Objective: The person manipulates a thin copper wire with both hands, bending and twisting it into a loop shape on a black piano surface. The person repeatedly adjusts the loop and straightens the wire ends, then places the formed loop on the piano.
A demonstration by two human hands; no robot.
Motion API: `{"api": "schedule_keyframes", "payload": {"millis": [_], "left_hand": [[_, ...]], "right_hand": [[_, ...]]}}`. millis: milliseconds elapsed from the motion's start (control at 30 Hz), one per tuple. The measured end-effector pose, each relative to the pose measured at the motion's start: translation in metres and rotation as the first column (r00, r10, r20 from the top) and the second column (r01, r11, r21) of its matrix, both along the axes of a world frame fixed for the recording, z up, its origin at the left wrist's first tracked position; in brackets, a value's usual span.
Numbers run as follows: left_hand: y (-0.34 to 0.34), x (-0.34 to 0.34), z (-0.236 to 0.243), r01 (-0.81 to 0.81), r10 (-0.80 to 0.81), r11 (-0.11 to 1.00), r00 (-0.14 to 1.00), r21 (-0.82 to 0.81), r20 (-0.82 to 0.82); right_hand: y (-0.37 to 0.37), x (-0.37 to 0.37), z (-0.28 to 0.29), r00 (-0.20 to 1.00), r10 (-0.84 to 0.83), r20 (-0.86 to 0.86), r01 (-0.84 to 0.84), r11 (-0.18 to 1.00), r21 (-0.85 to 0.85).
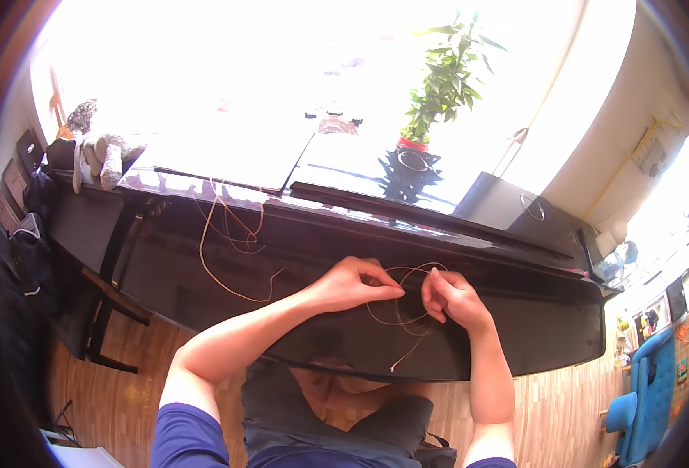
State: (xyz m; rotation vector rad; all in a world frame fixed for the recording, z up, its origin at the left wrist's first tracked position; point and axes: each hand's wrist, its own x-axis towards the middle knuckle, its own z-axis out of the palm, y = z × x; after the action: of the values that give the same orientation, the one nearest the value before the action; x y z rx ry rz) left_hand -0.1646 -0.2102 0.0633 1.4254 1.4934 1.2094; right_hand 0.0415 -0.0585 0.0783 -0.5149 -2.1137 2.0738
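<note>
My left hand (354,284) pinches a thin tan cord (393,367) between thumb and fingertips. A short gap to its right, my right hand (455,299) is closed with thumb and index finger on the same cord. Loops of the cord spread between and below both hands, and one pale end hangs toward the near edge. Both hands are above the glossy black lid (531,327) of what looks like a piano. Another tan cord (239,297) lies loosely curled on the lid to the left, trailing up over the ledge.
A leafy potted plant (446,82) stands on the bright top surface. Grey plush-looking items (110,162) sit at the far left. A dark folder-like panel (496,204) rests at the right. A blue sofa (652,390) stands on the wood floor (547,413).
</note>
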Motion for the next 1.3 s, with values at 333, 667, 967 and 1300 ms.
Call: {"api": "schedule_keyframes", "payload": {"millis": [333, 667, 967, 1300], "left_hand": [[-0.006, 0.002, 0.003, 0.135, -0.099, 0.989, 0.916, -0.065, 0.389], [-0.003, 0.003, 0.003, 0.36, -0.262, 0.924, 0.841, -0.127, 0.472], [-0.01, -0.003, 0.011, 0.378, -0.354, 0.922, 0.91, -0.084, 0.214], [-0.001, 0.005, 0.001, 0.502, -0.487, 0.862, 0.857, -0.063, 0.17]], "right_hand": [[-0.001, 0.006, 0.002, 0.999, 0.003, 0.049, -0.003, 1.0, -0.009], [0.019, 0.015, -0.006, 0.989, -0.121, -0.085, 0.119, 0.993, -0.021], [0.016, 0.015, 0.008, 0.987, -0.159, -0.032, 0.16, 0.986, 0.054], [-0.006, -0.014, -0.026, 0.982, -0.16, -0.096, 0.176, 0.967, 0.185]]}}
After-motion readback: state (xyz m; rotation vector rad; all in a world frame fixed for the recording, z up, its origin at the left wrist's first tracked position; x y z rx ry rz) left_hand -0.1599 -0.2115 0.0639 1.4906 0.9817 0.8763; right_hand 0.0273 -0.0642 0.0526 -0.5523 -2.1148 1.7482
